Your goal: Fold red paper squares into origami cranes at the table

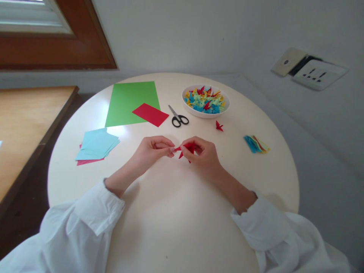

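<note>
A small red origami crane [189,148] is held between my two hands, above the middle of the round table. My left hand [157,148] pinches a thin pointed end of it between thumb and fingers. My right hand [203,153] grips the folded body, with the thumb in front; part of the paper is hidden behind those fingers. Another red paper crane [219,126] lies on the table beyond my right hand. Black-handled scissors [178,116] rest just past both hands, blades pointing away.
A white bowl [205,114] full of colourful paper cranes stands at the back. Green paper [129,100] lies at the back left, partly under a red sheet [150,114]. Light blue paper squares [95,144] are stacked at left; folded coloured papers [256,144] lie at right on the white table [176,212].
</note>
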Tool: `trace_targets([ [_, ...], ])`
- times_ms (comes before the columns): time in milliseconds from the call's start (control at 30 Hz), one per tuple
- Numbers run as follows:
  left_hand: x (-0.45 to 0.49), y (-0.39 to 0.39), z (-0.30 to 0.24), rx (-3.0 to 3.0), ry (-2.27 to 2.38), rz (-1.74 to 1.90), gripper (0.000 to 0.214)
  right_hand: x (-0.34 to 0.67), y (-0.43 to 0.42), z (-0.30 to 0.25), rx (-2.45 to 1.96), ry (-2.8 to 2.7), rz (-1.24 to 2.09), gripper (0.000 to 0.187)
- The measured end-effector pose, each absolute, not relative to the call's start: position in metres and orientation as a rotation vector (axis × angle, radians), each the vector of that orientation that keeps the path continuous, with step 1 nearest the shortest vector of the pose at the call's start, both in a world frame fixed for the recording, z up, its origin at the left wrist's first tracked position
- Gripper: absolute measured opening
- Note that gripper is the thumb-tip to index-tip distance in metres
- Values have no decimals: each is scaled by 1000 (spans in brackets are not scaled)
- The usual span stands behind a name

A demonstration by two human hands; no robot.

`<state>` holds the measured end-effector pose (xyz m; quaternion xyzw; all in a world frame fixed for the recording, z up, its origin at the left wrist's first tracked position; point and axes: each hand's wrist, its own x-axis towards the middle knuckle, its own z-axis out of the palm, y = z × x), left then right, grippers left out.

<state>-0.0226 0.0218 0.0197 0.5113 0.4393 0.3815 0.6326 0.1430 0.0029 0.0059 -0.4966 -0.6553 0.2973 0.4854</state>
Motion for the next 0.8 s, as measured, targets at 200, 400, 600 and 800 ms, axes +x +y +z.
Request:
trace_targets([
  [200, -22, 21, 20, 1129, 943, 875, 17, 143, 2, 7, -1208, -1578, 755, 5],
  [400, -21, 19, 21, 1126, 937, 829, 24, 142, 2, 3, -1192, -1591, 767, 4],
  [600, -21, 19, 21, 1121, 945, 824, 28, 142, 1, 2, -1167, -1613, 748, 4],
  [800, -21, 19, 21, 1098, 955, 820, 28, 142, 1, 3, -1160, -1594, 778, 3],
])
